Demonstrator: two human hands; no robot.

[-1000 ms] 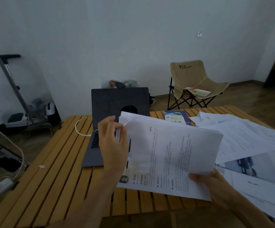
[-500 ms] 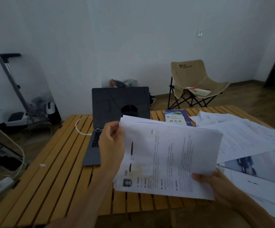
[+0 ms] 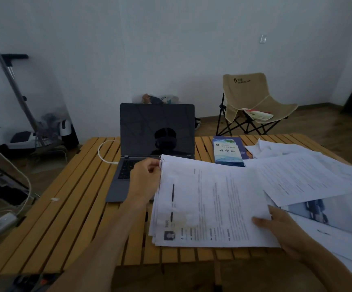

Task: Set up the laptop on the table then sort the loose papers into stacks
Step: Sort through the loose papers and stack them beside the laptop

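Note:
An open grey laptop [image 3: 157, 133] with a dark screen stands at the back of the slatted wooden table [image 3: 69, 207]. In front of it I hold a stack of printed papers [image 3: 208, 205] low over the table. My left hand [image 3: 144, 180] pinches the stack's upper left corner over the laptop's keyboard. My right hand [image 3: 280, 230] grips the stack's lower right edge, thumb on top. Loose white papers [image 3: 310, 178] lie spread over the right side of the table, partly under the held stack.
A blue booklet [image 3: 227, 151] lies right of the laptop. A white cable [image 3: 105, 152] loops from the laptop's left side. A beige folding chair [image 3: 253, 102] stands behind the table. A metal stand [image 3: 12, 85] and a white device [image 3: 21, 135] are at the left.
The stack has come down from a raised, tilted hold to lie nearly flat over the table. Both hands moved lower with it and keep their hold.

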